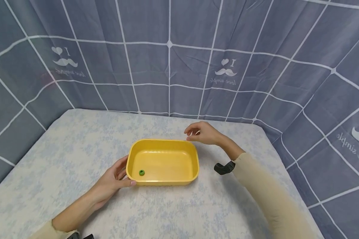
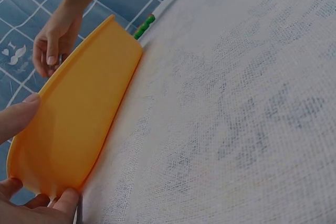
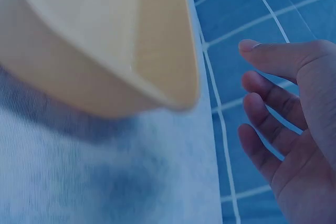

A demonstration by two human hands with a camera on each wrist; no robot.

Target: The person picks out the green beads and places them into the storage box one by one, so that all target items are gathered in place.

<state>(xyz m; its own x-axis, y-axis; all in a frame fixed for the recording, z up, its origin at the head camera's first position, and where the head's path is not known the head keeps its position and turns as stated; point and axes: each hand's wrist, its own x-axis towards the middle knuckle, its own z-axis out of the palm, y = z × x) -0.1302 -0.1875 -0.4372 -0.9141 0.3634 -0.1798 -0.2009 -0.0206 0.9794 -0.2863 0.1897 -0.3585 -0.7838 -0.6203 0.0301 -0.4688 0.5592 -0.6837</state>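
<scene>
A shallow yellow plastic tub [image 1: 163,162] stands on the cloth-covered table, with one small green bead [image 1: 141,172] inside at its front left corner. My left hand [image 1: 115,181] grips the left end of the tub. Its thumb [image 2: 21,118] lies over the rim, and the other fingers press the outer wall low down. Just beyond the back right corner of the tub is my right hand [image 1: 204,133], fingers loosely bent. The right wrist view shows nothing between the thumb and fingers of that hand [image 3: 299,119], which is apart from the tub.
A pale, blue-patterned cloth [image 1: 179,212] covers the table. Blue-grey curtains [image 1: 149,66] with white grid lines hang behind and at both sides. Past the far end of the tub, the left wrist view shows a short row of green beads [image 2: 144,26] with a reddish tip.
</scene>
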